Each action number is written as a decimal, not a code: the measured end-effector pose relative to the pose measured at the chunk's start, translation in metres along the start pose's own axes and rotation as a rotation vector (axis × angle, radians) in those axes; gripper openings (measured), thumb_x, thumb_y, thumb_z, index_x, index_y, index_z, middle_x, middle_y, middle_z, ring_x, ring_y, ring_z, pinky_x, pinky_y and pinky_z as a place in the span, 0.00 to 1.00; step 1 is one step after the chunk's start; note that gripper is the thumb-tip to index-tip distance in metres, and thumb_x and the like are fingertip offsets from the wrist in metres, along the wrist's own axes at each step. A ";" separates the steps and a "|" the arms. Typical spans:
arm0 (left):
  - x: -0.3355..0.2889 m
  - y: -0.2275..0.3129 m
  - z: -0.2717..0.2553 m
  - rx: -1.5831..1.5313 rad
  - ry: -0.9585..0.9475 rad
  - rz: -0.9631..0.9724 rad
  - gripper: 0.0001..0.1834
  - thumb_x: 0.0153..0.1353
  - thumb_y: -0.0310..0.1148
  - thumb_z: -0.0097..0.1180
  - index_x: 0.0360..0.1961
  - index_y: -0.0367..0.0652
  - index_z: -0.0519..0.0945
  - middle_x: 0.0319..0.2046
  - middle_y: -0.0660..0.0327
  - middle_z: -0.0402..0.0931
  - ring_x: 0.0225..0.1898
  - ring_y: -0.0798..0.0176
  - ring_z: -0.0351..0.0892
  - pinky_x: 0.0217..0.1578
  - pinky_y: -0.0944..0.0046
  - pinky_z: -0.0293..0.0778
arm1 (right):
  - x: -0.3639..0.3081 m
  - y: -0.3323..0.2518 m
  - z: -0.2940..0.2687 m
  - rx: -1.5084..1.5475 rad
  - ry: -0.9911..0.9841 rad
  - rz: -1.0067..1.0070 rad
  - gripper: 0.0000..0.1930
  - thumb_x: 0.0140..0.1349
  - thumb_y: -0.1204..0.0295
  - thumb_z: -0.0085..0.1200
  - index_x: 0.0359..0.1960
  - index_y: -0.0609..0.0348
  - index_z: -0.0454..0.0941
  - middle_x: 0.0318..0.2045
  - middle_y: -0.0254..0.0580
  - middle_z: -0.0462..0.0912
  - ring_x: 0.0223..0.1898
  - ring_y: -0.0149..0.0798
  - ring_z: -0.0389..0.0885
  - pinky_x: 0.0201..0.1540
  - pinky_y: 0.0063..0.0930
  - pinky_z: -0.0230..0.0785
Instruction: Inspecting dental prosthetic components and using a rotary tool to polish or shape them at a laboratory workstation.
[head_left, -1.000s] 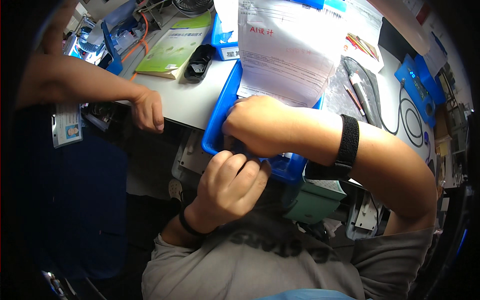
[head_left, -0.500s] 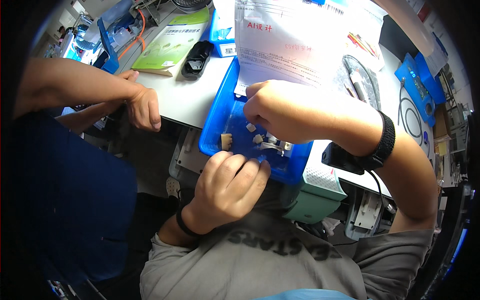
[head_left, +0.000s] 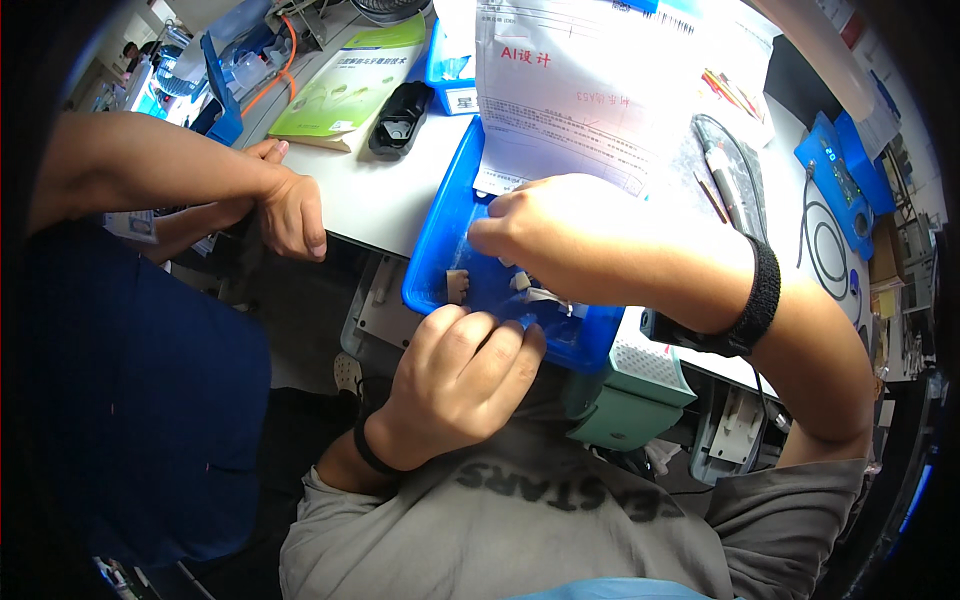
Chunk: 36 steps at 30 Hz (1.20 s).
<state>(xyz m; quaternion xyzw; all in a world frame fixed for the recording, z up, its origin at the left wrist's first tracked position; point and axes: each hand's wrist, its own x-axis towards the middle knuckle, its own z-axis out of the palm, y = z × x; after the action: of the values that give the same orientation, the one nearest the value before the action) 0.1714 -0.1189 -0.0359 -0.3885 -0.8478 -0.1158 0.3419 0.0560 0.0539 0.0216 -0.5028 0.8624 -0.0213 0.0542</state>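
Note:
A blue plastic tray (head_left: 424, 262) stands at the table's front edge, with several small cream pieces inside. One tooth-shaped, cream block (head_left: 457, 286) lies by its left wall; a white piece (head_left: 546, 296) and a small cream piece (head_left: 520, 282) lie nearer the middle. My right hand (head_left: 535, 228) reaches over the tray from the right, its fingers curled in and the tips hidden. At the tray's front rim, my left hand (head_left: 455, 375) is closed, knuckles up. Something bluish and see-through shows by its fingertips; what it grips is hidden.
A printed sheet (head_left: 560, 100) leans over the tray's far end. Left of it lie a black case (head_left: 400, 120) and a green book (head_left: 350, 85). A corded handpiece (head_left: 728, 175) lies to the right. A co-worker's hands (head_left: 290, 210) rest at the left.
My right hand has shifted a little to the left and down over the tray, now covering a small white piece that showed before. My left hand stays at the front rim.

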 end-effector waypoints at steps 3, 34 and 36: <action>0.000 -0.001 0.001 0.004 0.004 0.001 0.11 0.50 0.27 0.63 0.36 0.38 0.86 0.35 0.60 0.77 0.40 0.59 0.77 0.43 0.58 0.76 | -0.003 -0.001 0.006 0.004 0.160 -0.145 0.11 0.53 0.71 0.62 0.38 0.59 0.84 0.28 0.42 0.85 0.35 0.50 0.88 0.38 0.42 0.81; 0.001 -0.002 -0.004 -0.018 0.019 0.022 0.13 0.50 0.28 0.62 0.39 0.38 0.86 0.36 0.61 0.78 0.39 0.59 0.78 0.43 0.55 0.76 | 0.002 -0.005 -0.006 -0.064 -0.060 -0.232 0.05 0.52 0.75 0.57 0.30 0.58 0.84 0.30 0.46 0.84 0.36 0.50 0.85 0.44 0.40 0.78; 0.001 -0.004 -0.003 0.003 0.004 0.030 0.13 0.50 0.28 0.63 0.39 0.38 0.85 0.36 0.60 0.78 0.39 0.58 0.78 0.43 0.55 0.75 | -0.003 -0.001 -0.013 -0.018 0.060 -0.259 0.04 0.51 0.75 0.58 0.28 0.59 0.84 0.28 0.47 0.84 0.33 0.50 0.85 0.41 0.40 0.77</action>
<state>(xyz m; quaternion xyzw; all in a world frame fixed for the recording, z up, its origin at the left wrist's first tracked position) 0.1693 -0.1224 -0.0324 -0.4006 -0.8414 -0.1100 0.3458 0.0569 0.0557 0.0352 -0.6096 0.7916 -0.0357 0.0208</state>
